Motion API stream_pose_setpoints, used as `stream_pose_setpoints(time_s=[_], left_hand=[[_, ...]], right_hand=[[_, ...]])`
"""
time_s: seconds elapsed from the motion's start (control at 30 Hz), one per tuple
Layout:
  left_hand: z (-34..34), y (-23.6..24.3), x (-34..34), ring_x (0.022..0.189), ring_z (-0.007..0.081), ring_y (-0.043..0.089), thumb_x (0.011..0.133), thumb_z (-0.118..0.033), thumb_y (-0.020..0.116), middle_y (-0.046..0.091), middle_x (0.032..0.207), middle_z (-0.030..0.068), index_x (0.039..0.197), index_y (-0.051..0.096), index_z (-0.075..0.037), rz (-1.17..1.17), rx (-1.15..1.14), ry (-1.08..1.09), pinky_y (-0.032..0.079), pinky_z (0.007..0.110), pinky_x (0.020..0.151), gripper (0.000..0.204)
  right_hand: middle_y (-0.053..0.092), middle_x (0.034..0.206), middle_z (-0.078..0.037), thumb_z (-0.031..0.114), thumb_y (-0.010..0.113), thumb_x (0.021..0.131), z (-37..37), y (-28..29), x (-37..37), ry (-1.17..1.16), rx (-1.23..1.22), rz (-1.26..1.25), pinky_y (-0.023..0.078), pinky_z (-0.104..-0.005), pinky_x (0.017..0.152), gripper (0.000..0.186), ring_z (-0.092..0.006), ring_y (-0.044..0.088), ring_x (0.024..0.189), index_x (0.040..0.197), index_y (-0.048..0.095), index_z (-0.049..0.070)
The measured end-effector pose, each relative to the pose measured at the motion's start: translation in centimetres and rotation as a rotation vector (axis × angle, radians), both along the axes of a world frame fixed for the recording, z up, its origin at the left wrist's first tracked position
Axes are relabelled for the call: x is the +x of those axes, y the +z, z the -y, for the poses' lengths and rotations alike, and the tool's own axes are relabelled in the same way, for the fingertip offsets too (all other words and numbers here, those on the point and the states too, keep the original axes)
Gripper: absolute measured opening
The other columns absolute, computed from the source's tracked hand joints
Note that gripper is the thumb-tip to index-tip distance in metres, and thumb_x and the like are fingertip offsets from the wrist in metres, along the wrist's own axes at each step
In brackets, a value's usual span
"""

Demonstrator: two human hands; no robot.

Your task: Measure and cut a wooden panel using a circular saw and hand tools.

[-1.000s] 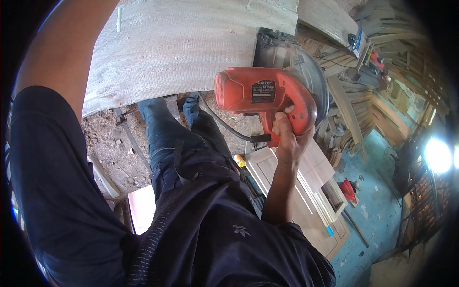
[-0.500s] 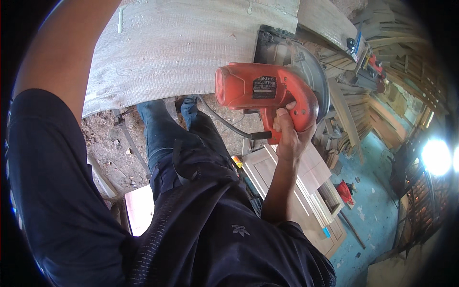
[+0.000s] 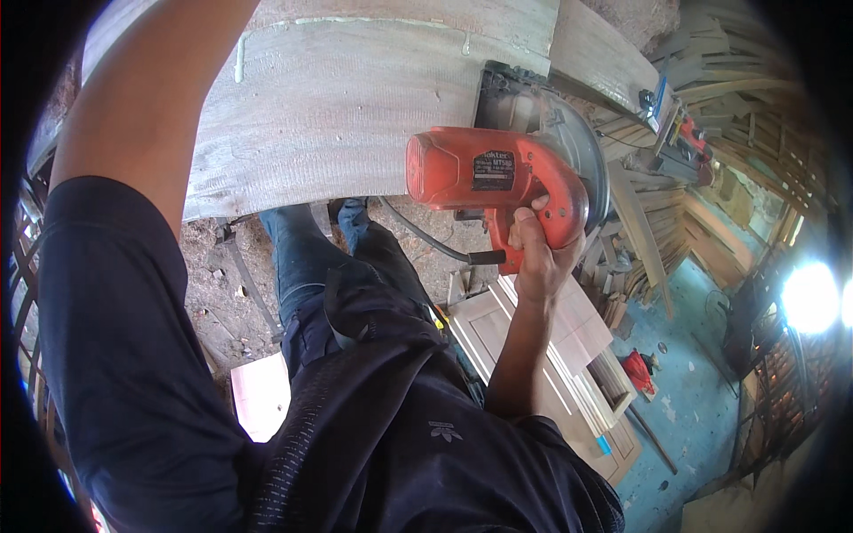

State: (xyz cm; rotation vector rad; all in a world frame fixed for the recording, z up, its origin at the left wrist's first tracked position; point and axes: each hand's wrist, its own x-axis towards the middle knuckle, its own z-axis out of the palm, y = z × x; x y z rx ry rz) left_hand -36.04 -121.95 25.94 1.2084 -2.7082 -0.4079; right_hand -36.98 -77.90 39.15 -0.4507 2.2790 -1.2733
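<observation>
At far left, lattice (image 3: pixel 28 293), dark and curved. Just to the right, left sleeve (image 3: pixel 115 266) and bare left arm (image 3: pixel 147 115), raised and running out past the upper edge. Cannot tell open from closed for left hand — beyond the top of the view. Then dirt ground (image 3: pixel 213 284), littered with scraps, and pale sheet (image 3: pixel 259 395) near the hip, lying at a slant.

Wears jeans (image 3: pixel 302 249) and dark shirt (image 3: pixel 382 444); stands close to the near edge of board (image 3: pixel 346 115), broad, grey, wood-grained, spread across the upper middle, with pale drips toward its far side. Below its near edge, black cord (image 3: pixel 485 258), sagging from the foot of saw (image 3: pixel 462 169).

Grips saw firmly in right hand (image 3: pixel 540 240), closed round the red handle (image 3: pixel 558 178). Saw at centre right — red motor end pointing left, round guard (image 3: pixel 595 169) to the right, dark base (image 3: pixel 496 93) overlapping the right end of board.

Under the right forearm, panels (image 3: pixel 484 324), pale wood, stacked askew. Higher up, second board (image 3: pixel 600 49). Farther right, red cloth (image 3: pixel 638 373) on blue floor (image 3: pixel 693 355), heaped planks (image 3: pixel 644 235) above. At far right, glaring light (image 3: pixel 810 296).
</observation>
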Motion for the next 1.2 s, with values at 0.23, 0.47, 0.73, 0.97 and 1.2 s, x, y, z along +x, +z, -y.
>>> stream_pose_setpoints(time_s=[0.23, 0.47, 0.73, 0.97, 1.2], left_hand=[[0.3, -0.3, 0.1, 0.155, 0.0421, 0.011, 0.074, -0.079, 0.069, 0.022, 0.165, 0.0159, 0.155, 0.038, -0.022, -0.021, 0.001, 0.014, 0.01, 0.073, 0.12, 0.104], [0.6, 0.1, 0.3, 0.155, 0.0413, 0.01, 0.074, -0.078, 0.069, 0.021, 0.166, 0.0156, 0.155, 0.039, -0.023, -0.022, 0.03, 0.011, 0.01, 0.073, 0.12, 0.103], [0.2, 1.5, 0.2, 0.157, 0.044, 0.004, 0.075, -0.075, 0.069, 0.015, 0.169, 0.0193, 0.158, 0.036, -0.019, -0.004, 0.107, 0.012, 0.004, 0.071, 0.122, 0.105], [0.9, 0.7, 0.0, 0.157, 0.0443, 0.001, 0.076, -0.077, 0.067, 0.011, 0.171, 0.0197, 0.161, 0.031, -0.018, 0.008, 0.114, -0.008, 0.0, 0.07, 0.122, 0.109], [0.7, 1.2, 0.1, 0.157, 0.0456, 0.001, 0.076, -0.078, 0.066, 0.012, 0.171, 0.0207, 0.162, 0.031, -0.018, 0.037, 0.131, -0.012, -0.001, 0.071, 0.121, 0.11]], right_hand=[[0.057, 0.072, -0.004, -0.008, 0.061, 0.092, 0.6, -0.1, -0.4, -0.013, -0.004, 0.003, 0.043, -0.0277, 0.055, 0.02, -0.0102, 0.051, 0.057, 0.108, 0.057, 0.002], [0.058, 0.074, -0.005, -0.008, 0.062, 0.092, 1.6, 0.1, -0.8, -0.028, -0.009, 0.027, 0.044, -0.0268, 0.054, 0.02, -0.0097, 0.052, 0.057, 0.108, 0.057, 0.003], [0.058, 0.075, -0.004, -0.008, 0.061, 0.091, 2.4, 0.0, -1.5, -0.036, 0.012, 0.011, 0.044, -0.0265, 0.054, 0.018, -0.0097, 0.052, 0.058, 0.105, 0.058, 0.002], [0.059, 0.076, -0.004, -0.008, 0.061, 0.091, 2.4, -0.6, -2.1, -0.026, 0.039, -0.039, 0.044, -0.0265, 0.055, 0.017, -0.0094, 0.052, 0.059, 0.104, 0.057, 0.002], [0.06, 0.077, -0.004, -0.005, 0.063, 0.09, 2.6, -0.5, -1.8, 0.008, 0.104, -0.12, 0.044, -0.0257, 0.056, 0.017, -0.0083, 0.053, 0.06, 0.104, 0.058, 0.002]])
